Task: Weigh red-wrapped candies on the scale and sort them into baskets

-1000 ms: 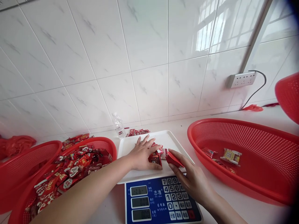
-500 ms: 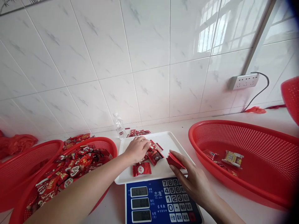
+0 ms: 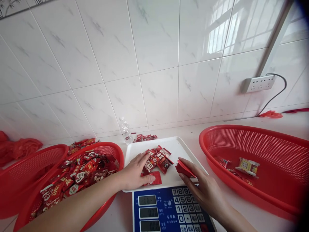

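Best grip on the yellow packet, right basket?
I'd pinch the yellow packet by its right end, from above: it lies broad face up inside the basket's raised wall, bare floor to its right, red packets to its left.

Around the one scale [image 3: 169, 209] I counted three red baskets: an outer basket [image 3: 31, 166] and an inner basket [image 3: 111, 149] to its left, and a wide basket [image 3: 265, 190] to its right. One tray [image 3: 181, 148] sat at its far end, bearing at least five overlapping wrapped packets [image 3: 158, 158]. Two hands were above it, a left hand [image 3: 134, 173] and a right hand [image 3: 201, 180]. The heaped packets [image 3: 79, 175] left of the scale were too many to count. On its right lay one yellow packet [image 3: 246, 167]. Beyond it stood one bottle [image 3: 126, 131]; farther right, one socket panel [image 3: 262, 83] and one cable [image 3: 285, 84].
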Demonstrator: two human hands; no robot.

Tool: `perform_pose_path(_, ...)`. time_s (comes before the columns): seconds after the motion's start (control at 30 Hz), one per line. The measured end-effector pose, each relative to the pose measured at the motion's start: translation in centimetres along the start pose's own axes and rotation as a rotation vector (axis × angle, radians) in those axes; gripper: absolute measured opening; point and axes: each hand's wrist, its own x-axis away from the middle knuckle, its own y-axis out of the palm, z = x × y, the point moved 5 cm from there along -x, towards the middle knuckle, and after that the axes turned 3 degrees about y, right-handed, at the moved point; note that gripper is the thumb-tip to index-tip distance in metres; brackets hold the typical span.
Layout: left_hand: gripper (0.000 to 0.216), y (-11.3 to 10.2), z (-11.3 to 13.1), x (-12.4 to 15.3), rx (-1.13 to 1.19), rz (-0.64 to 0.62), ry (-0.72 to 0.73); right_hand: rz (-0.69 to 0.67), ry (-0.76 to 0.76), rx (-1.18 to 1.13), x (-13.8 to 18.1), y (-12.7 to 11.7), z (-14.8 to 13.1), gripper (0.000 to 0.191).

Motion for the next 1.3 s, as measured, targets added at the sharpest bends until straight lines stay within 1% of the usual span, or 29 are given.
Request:
perform_pose_path(0.1,0.078,1.1,0.4,-0.1,0.007,0.071,-0.031,-0.009,0.012,0.003,0.0,0.2,0.2,0.037)
perform_pose_path(0.2,0.079,1.9,1.1,-0.7,-0.041,0.082,-0.056,-0.022,0.008,-0.001,0.0,0.3,0.2,0.037)
perform_pose_path(0.33,0.095,1.6,2.8,-2.6,-0.163,0.040,0.093,-0.033,0.010,-0.006,0.1,0.3,0.2,0.037)
perform_pose_path(0.37,0.096,1.5,3.1,-3.2,-0.186,0.030,0.125,-0.034,0.014,-0.005,0.1,0.3,0.2,0.037)
perform_pose_path(0.43,0.090,1.4,3.4,-4.4,-0.215,0.005,0.163,-0.030,0.017,-0.004,0.0,0.3,0.2,0.037)
perform_pose_path(0.5,0.076,1.3,3.7,-5.4,-0.228,0.008,0.198,-0.027,0.019,-0.007,0.0,0.2,0.1,0.037)
perform_pose_path(0.6,0.058,1.2,4.3,-6.3,-0.232,0.086,0.239,-0.032,0.025,-0.013,0.0,0.2,0.0,0.036)
perform_pose_path(0.7,0.050,1.1,4.5,-6.7,-0.228,0.144,0.197,-0.033,0.038,-0.004,0.0,0.2,0.1,0.037)
perform_pose_path(0.8,0.045,0.9,4.3,-7.5,-0.222,0.188,0.085,-0.015,0.045,0.005,0.1,0.1,0.2,0.038)
perform_pose_path(0.87,0.041,0.8,4.0,-8.2,-0.209,0.197,0.002,-0.004,0.052,-0.003,0.1,0.0,0.3,0.039)
perform_pose_path(0.93,0.036,0.8,3.6,-9.0,-0.187,0.176,-0.052,-0.004,0.065,-0.017,0.1,0.0,0.4,0.039)
perform_pose_path(1.03,0.026,0.5,3.2,-9.8,-0.156,0.165,-0.069,-0.007,0.078,-0.032,0.2,0.1,0.5,0.040)
perform_pose_path(1.1,0.020,0.1,3.0,-10.0,-0.130,0.193,-0.067,0.005,0.093,-0.030,0.2,0.1,0.6,0.040)
perform_pose_path(1.2,0.016,-0.9,2.5,-9.8,-0.077,0.268,-0.072,-0.003,0.121,-0.035,0.3,0.1,0.8,0.041)
perform_pose_path(1.3,0.015,-2.1,1.6,-9.3,-0.013,0.377,-0.100,-0.013,0.115,-0.052,0.3,0.0,0.8,0.043)
